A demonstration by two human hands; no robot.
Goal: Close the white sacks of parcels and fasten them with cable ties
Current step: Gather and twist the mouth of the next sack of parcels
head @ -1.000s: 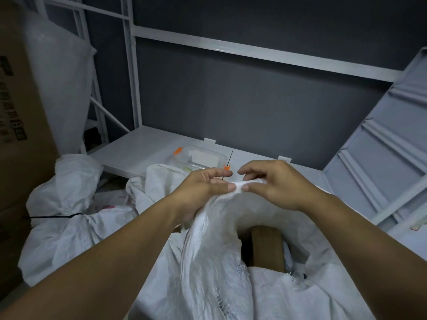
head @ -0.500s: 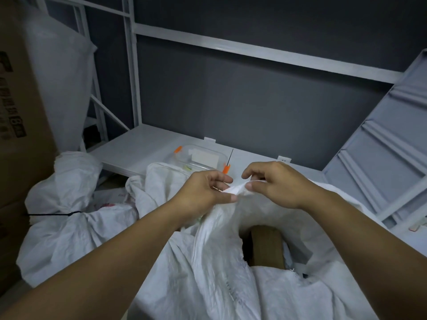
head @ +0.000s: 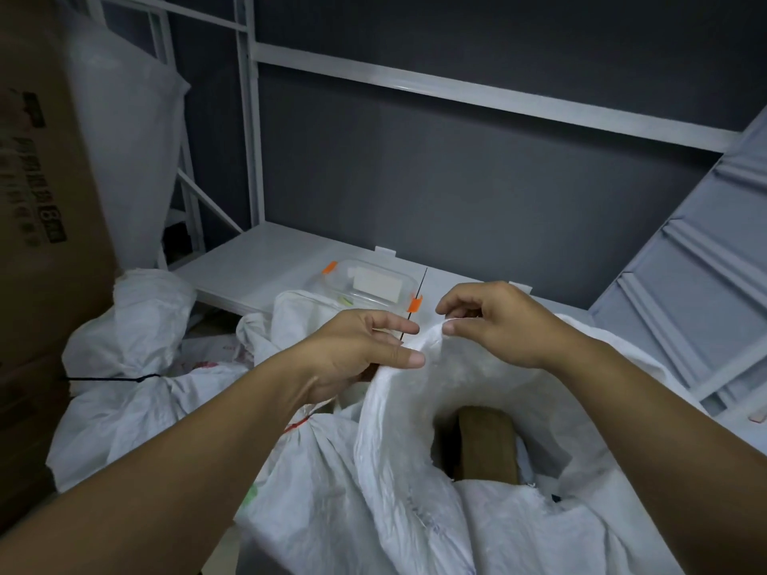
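Left hand point(head: 361, 350) and right hand point(head: 502, 325) each pinch the sack point(head: 394, 429) rim; its mouth gapes at 6 o'clock — the cable tie point(head: 419, 288) lies at 12, nearer the left.

Clear container point(head: 365, 286) on white shelf point(head: 257, 267)

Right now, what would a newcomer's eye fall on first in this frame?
Both hands meet at the centre: the left hand and right hand hold up the rim of an open white sack, its mouth gaping over a brown parcel inside. At the left lies a second sack, already cinched with a black cable tie. Behind the hands, a clear box with orange clips sits on the white shelf.
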